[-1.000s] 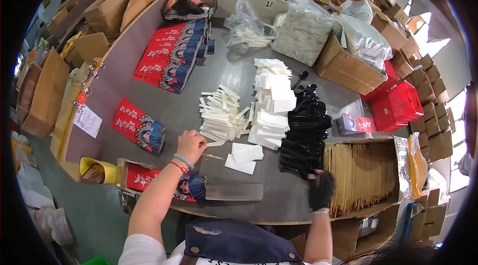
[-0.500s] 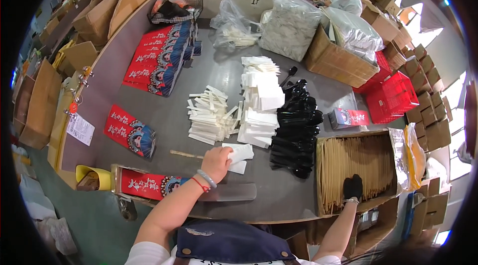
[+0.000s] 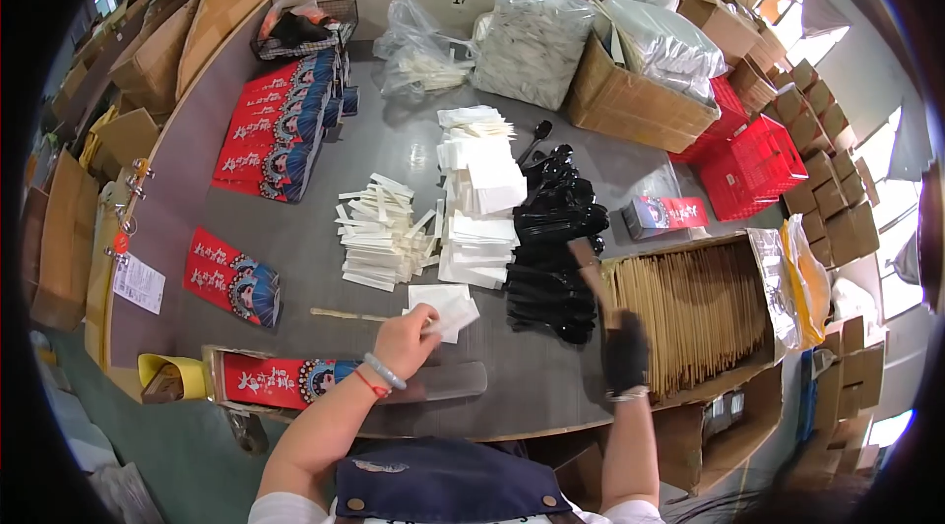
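Note:
Near the table's front edge, my left hand (image 3: 404,337) has its thumb and fingers closed on a white paper napkin (image 3: 449,309). A thin wooden stick (image 3: 340,314) lies on the table just left of that hand. My right hand (image 3: 628,355), in a black glove, grips a pair of wooden chopsticks (image 3: 592,278), blurred by motion and pointing up and left. It is over the left edge of a carton full of chopsticks (image 3: 689,322). Black plastic spoons (image 3: 556,248) lie piled beyond it. Stacked white napkins (image 3: 480,248) and a heap of narrow white packets (image 3: 379,239) lie ahead of my left hand.
Red printed sleeves (image 3: 271,130) lie in a row at the far left, with more (image 3: 234,276) nearer. An open holder (image 3: 266,381) with red sleeves stands at the front left. Plastic bags (image 3: 532,42), a carton (image 3: 640,111) and red baskets (image 3: 753,170) line the back right.
My right hand has left the chopstick carton's middle and moved left, now with chopsticks in it. My left hand still holds the napkin, turned slightly. The whole view has shifted.

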Motion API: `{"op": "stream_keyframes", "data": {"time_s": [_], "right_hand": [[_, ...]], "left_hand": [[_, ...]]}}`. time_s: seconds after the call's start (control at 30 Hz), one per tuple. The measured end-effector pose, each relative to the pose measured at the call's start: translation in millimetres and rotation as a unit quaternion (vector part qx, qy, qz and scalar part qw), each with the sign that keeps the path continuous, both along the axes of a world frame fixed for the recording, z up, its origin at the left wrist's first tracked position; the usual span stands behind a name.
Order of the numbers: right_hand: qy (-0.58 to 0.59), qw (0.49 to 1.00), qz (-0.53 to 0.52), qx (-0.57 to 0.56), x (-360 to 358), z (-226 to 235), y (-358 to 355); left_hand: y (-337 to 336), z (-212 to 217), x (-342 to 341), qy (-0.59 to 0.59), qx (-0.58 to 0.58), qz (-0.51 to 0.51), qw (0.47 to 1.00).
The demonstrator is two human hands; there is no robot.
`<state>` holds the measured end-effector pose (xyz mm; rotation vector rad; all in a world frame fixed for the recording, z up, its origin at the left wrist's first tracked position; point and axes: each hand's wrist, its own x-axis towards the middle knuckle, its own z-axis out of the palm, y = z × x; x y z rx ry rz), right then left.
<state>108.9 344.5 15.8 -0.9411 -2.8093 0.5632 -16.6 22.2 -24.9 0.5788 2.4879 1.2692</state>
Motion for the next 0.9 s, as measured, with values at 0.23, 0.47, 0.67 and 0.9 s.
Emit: {"op": "stream_keyframes", "data": {"time_s": [0.23,0.47,0.67,0.9], "right_hand": [[0.036,0.987,0.155,0.030,-16.9,-31.8,-33.7],[0.026,0.969,0.246,0.024,-23.1,-19.2,-59.8],[-0.169,0.876,0.437,-0.114,-47.6,-2.0,-161.0],[0.242,0.930,0.152,-0.230,-12.5,-34.9,-148.4]], "left_hand": [[-47.3,32.1,36.2,-0.012,-0.089,-0.186,0.978],[-76.4,30.4,81.9,0.250,-0.157,-0.126,0.947],[-81.1,20.9,96.8,0.276,-0.213,-0.160,0.924],[-83.7,26.7,96.1,0.292,-0.217,-0.142,0.921]]}}
